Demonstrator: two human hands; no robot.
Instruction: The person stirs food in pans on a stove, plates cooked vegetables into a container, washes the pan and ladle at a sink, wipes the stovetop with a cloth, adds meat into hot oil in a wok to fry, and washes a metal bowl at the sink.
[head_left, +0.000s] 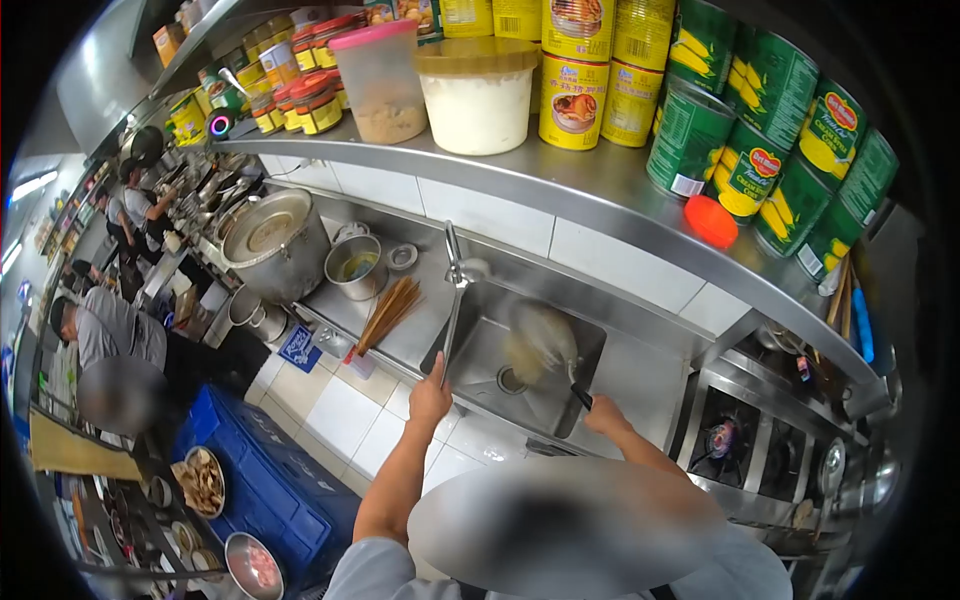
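A sleeve (368, 572) is nearest, before the sink (482, 325). In the sink, a blurred pan (546, 338), likely stiff and slippery, best held by its handle (580, 396), where the right hand (607, 415) is clamped; apart, the left hand (430, 400) clasps a metal tube (452, 328).

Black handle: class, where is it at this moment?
In the head view, the black handle is right of centre, in the person's right hand, by the right edge of the sink.
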